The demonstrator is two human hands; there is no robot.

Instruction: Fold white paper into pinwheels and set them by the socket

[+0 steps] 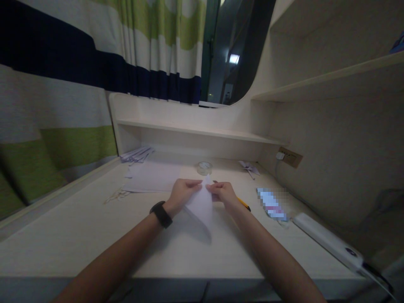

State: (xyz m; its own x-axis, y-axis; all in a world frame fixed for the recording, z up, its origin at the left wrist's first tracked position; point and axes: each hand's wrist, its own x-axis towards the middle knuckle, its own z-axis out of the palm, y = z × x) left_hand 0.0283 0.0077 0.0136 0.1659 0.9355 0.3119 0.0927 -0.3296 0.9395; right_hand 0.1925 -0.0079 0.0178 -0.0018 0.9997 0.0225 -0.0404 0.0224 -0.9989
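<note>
A white sheet of paper (pixel 202 208) is held up over the desk, bent and tapering to a point at its top. My left hand (pixel 184 193), with a dark watch on the wrist, pinches it near that upper tip. From the other side, my right hand (pixel 223 193) grips the paper close to the same tip. Just beyond the hands lies a roll of clear tape (pixel 204 168). A yellow and black tool (pixel 244 205) is partly covered by my right forearm; its kind cannot be made out.
Flat white sheets (pixel 154 174) lie at the left, with folded paper strips (pixel 138 154) behind and thin sticks (pixel 116 195) in front. A paper pinwheel (pixel 249 167) rests back right. Further right are a phone (pixel 272 205) and a white power strip (pixel 328 242).
</note>
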